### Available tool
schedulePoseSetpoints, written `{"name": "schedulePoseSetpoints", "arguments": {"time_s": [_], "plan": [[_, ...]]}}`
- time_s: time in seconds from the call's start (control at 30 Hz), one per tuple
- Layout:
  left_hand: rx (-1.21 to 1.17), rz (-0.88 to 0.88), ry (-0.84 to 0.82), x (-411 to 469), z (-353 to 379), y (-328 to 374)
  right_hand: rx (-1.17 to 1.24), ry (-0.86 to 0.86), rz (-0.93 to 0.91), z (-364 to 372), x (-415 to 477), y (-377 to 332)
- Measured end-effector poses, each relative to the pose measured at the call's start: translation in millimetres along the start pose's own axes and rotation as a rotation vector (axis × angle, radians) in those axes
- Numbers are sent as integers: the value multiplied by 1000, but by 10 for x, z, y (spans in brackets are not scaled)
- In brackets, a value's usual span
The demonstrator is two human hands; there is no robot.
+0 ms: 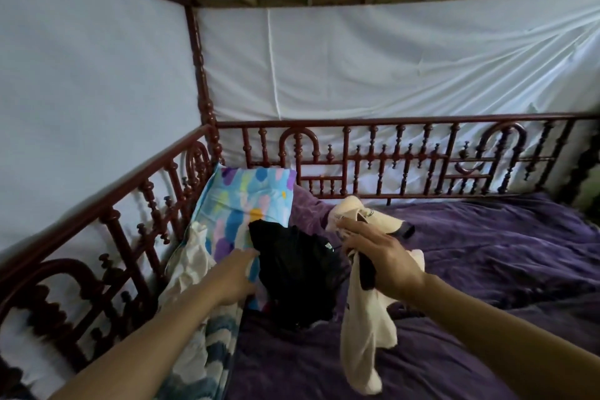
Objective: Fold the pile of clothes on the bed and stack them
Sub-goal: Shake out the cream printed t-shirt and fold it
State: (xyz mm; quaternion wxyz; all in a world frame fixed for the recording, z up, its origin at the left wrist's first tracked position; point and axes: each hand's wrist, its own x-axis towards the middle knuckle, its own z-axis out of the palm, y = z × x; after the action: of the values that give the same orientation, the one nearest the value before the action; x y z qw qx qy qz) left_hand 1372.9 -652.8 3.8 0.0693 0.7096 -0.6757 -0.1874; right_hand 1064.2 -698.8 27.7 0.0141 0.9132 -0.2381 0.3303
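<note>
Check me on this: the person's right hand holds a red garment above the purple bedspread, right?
Not quite. The right hand holds a cream garment, not a red one, above the purple bedspread. The head view shows the pale cloth hanging down from that hand.

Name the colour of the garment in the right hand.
The garment is cream with dark trim; head view.
</note>
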Motion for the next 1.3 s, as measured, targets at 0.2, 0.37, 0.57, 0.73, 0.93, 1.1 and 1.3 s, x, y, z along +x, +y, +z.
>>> {"name": "schedulePoseSetpoints", "arguments": {"time_s": [0.2, 0.37, 0.57, 0.73, 0.93, 1.1, 1.3], "plan": [[162, 371, 160, 449, 34, 798, -128, -112, -236, -310, -258, -260], [10, 527, -100, 576, 461, 1270, -151, -118, -230, -548, -548, -311], [-379, 428, 251, 572, 319, 1132, -239, -91, -82, -552, -1217, -186], [-372, 620, 474, 363, 67, 1162, -145, -63, 395, -130, -1287, -84], [-240, 702, 597, 46, -99, 1042, 766, -154, 838, 301, -395, -208], [21, 686, 606, -157, -235, 542, 341, 224, 835, 464, -65, -328], [-238, 313, 214, -330, 103, 273, 179, 347, 377, 285, 167, -568]]}}
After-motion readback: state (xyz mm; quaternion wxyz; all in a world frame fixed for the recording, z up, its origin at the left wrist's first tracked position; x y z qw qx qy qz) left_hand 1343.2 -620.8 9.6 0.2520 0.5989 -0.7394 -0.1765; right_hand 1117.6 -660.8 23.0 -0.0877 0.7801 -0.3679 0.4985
